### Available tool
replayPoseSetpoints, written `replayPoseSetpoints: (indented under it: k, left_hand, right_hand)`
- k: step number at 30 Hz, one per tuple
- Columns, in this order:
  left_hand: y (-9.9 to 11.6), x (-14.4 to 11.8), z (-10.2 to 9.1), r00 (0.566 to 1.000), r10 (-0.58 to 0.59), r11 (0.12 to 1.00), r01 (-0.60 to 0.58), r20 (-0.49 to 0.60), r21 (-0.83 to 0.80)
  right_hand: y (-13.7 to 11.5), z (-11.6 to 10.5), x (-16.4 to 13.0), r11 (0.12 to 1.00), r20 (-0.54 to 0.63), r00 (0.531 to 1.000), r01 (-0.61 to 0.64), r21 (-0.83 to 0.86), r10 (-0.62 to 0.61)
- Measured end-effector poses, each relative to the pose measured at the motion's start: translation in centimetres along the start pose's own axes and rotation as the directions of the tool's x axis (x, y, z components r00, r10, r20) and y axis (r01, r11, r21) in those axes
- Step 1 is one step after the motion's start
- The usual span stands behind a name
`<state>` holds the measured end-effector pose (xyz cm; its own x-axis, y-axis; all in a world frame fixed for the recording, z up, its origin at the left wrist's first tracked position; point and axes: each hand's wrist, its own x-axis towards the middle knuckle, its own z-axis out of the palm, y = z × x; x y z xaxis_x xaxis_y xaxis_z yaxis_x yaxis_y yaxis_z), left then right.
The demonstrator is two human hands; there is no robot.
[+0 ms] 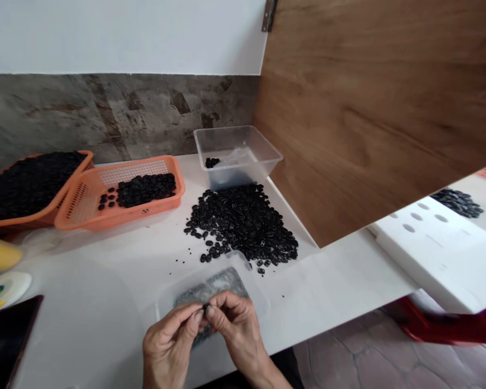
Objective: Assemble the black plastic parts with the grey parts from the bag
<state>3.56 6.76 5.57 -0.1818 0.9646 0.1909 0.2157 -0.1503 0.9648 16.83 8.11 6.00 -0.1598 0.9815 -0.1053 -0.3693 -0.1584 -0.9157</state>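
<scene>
My left hand (170, 340) and my right hand (237, 324) meet at the fingertips near the table's front edge, both pinching one small black piece (206, 308). Under them lies a clear plastic lid (251, 294) with a grey patch on it. Just beyond is a loose pile of small black pieces (243, 221) spread on the white table (117, 270). Behind the pile stands a clear plastic tub (237, 154) holding a few black pieces.
An orange basket (121, 192) with some black pieces sits at the left, and a second orange basket (32, 186) full of them further left. A phone (6, 337), a tape roll (4, 289) and a yellow object (0, 254) lie at the left edge. A wooden panel (372, 108) stands to the right.
</scene>
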Motion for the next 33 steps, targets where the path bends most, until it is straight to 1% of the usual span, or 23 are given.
replayPoseSetpoints:
  k: [2,3,5,7,9,10,12,14,16,19,22,24,26,28,30,33]
  left_hand:
    - [-0.2,0.3,-0.1,0.997,0.059,0.997,-0.061,0.039,0.042]
    - [-0.2,0.4,-0.1,0.996,0.069,0.996,-0.072,0.052,0.052]
    - [-0.1,0.7,0.0,0.994,0.063,0.996,-0.068,0.092,0.049]
    - [0.2,1.0,0.2,0.991,0.037,0.999,-0.04,0.128,0.021]
    - [0.4,1.1,0.4,0.989,-0.013,1.0,0.016,0.148,-0.019]
    - [0.6,1.0,0.5,0.989,-0.052,0.997,0.058,0.136,-0.042]
    - [0.9,0.7,0.8,0.984,-0.157,0.982,0.165,0.08,-0.097]
    - [1.2,0.3,1.2,0.967,-0.255,0.954,0.255,0.021,-0.159]
    - [1.5,0.0,1.5,0.954,-0.299,0.935,0.293,0.0,-0.201]
    - [1.7,-0.2,1.7,0.952,-0.306,0.932,0.297,-0.011,-0.208]
    - [1.5,-0.2,1.3,0.944,-0.33,0.926,0.322,-0.004,-0.196]
    - [1.3,0.0,0.9,0.96,-0.279,0.946,0.281,0.034,-0.16]
    - [1.3,0.1,0.7,0.979,-0.196,0.973,0.201,0.049,-0.114]
    - [1.5,0.1,0.7,0.986,-0.166,0.982,0.166,0.009,-0.093]
    - [1.8,-0.1,0.9,0.981,-0.189,0.979,0.184,-0.046,-0.091]
    - [2.2,-0.5,1.1,0.974,-0.219,0.973,0.213,-0.063,-0.086]
  right_hand:
    - [-0.1,-0.1,0.1,1.0,0.002,1.0,0.013,-0.012,-0.013]
    - [-0.1,-0.1,0.1,1.0,0.005,1.0,0.016,-0.008,-0.016]
    - [0.0,-0.3,0.2,1.0,0.007,1.0,0.009,0.027,-0.009]
    - [0.1,-0.4,0.4,0.997,0.001,1.0,-0.003,0.076,0.003]
    - [0.1,-0.5,0.4,0.991,-0.005,1.0,-0.021,0.13,0.022]
    - [0.1,-0.5,0.4,0.988,-0.009,0.999,-0.029,0.154,0.031]
    - [0.1,-0.6,0.4,0.981,-0.018,0.999,-0.038,0.193,0.042]
    - [0.1,-0.6,0.3,0.977,-0.018,0.999,-0.04,0.211,0.045]
    - [0.2,-0.7,0.3,0.977,-0.009,0.999,-0.039,0.21,0.042]
    - [0.4,-0.8,0.2,0.978,0.0,0.999,-0.04,0.205,0.041]
    - [0.4,-0.8,0.1,0.982,0.007,1.0,-0.025,0.188,0.024]
    - [0.2,-0.8,0.1,0.984,0.014,1.0,-0.02,0.177,0.018]
    - [0.1,-0.7,0.0,0.984,0.021,0.999,-0.028,0.175,0.024]
    - [0.0,-0.6,-0.1,0.983,0.021,0.999,-0.041,0.179,0.037]
    - [0.0,-0.5,-0.1,0.981,0.02,0.999,-0.052,0.185,0.049]
    - [0.0,-0.4,-0.1,0.98,0.021,0.998,-0.066,0.187,0.063]
